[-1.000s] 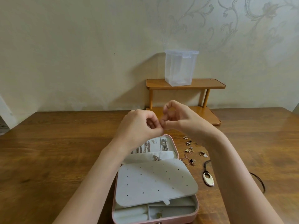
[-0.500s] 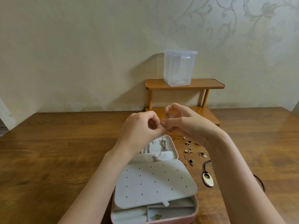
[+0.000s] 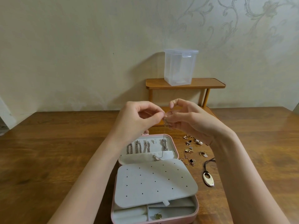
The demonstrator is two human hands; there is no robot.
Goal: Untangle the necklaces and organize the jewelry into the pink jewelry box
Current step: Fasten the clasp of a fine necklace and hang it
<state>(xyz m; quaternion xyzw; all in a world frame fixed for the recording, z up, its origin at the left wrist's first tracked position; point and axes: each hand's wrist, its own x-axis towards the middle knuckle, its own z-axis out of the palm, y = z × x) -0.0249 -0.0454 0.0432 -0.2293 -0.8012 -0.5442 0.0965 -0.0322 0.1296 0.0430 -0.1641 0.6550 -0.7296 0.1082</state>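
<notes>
At the centre of the frame, the left hand (image 3: 139, 118) and right hand (image 3: 186, 120) meet fingertip to fingertip, both pinching a thin silver chain necklace (image 3: 163, 143). It hangs down into the lid of the open pink jewelry box (image 3: 186, 219) at lower centre. Loose gold earrings (image 3: 191, 145) and a black-cord oval pendant (image 3: 208, 179) lie just right of the box on the brown wooden table (image 3: 48, 151).

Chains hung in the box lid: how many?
4. Three hang side by side at the left of the pink jewelry box lid. A fourth hangs apart at the right. The left hand may hide more.
</notes>
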